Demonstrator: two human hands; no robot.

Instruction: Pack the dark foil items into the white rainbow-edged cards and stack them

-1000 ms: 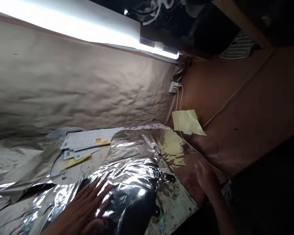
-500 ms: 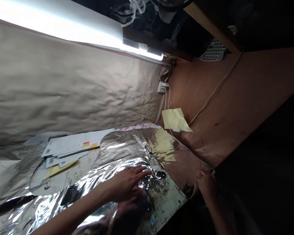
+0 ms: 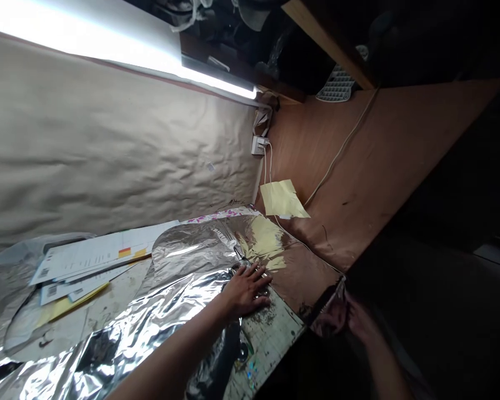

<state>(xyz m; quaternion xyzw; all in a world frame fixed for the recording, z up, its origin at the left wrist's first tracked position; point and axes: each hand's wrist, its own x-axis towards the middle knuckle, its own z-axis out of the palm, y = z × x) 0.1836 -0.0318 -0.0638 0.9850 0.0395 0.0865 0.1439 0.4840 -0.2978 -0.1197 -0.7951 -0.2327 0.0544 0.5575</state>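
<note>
A large sheet of shiny silver film (image 3: pixel 183 255) covers much of the worktable (image 3: pixel 281 333) and mirrors the yellow paper and brown panel near its right end. My left hand (image 3: pixel 248 289) lies flat, palm down, near the film's cut-out edge, with its fingers slightly spread. Past the table's right edge, my right hand (image 3: pixel 360 321) is closed on the film's hanging corner; its fingertips are partly hidden in shadow. Between the left hand and the table's front edge, a small dark round object (image 3: pixel 243 351) lies close to the film.
Paper sheets (image 3: pixel 95 255) with colour marks lie on the left of the table. A yellow paper (image 3: pixel 284 199) hangs on the brown panel (image 3: pixel 337 166), near a white socket (image 3: pixel 259 145) with cables. A bright tube light (image 3: pixel 120 53) runs along the wall above.
My left hand has moved right and farther back across the film and now rests flatter. My right hand has shifted slightly down, and the film's corner bends over the edge. The view has turned right.
</note>
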